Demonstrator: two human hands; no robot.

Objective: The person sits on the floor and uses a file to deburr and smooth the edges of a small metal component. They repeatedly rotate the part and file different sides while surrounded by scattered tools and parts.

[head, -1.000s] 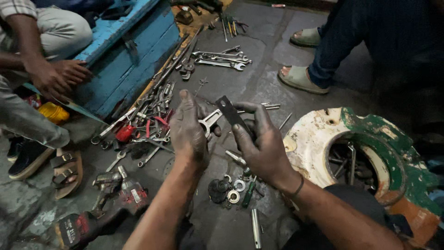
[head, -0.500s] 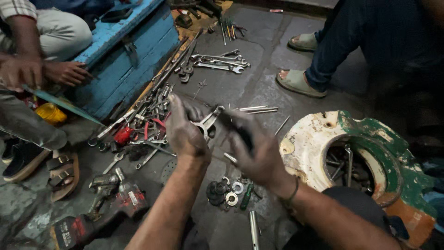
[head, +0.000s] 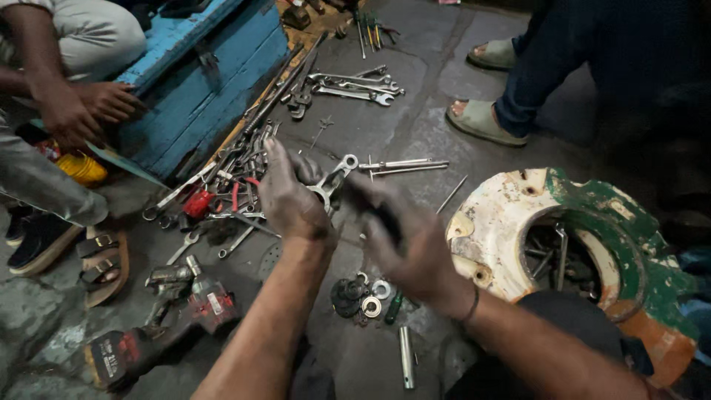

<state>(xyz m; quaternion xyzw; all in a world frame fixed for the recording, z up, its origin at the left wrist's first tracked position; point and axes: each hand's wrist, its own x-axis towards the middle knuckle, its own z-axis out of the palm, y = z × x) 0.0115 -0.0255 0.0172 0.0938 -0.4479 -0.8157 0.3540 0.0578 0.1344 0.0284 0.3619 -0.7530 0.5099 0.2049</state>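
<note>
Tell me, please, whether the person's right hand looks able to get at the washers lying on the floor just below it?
Probably yes. The right hand hovers just above the washers, and nothing lies between them. Its fingers seem closed on a dark, blurred object, though, so it may need to free them first.

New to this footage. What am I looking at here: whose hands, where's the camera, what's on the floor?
One camera, worn on a person's head, looks down at their own two greasy bare hands. The left hand grips a metal wrench. The right hand is motion-blurred, so whether it holds anything is unclear. On the concrete floor lie loose spanners, washers, a red power tool, a blue wooden box and a round white-and-green metal housing. Other people sit and stand nearby.
</note>
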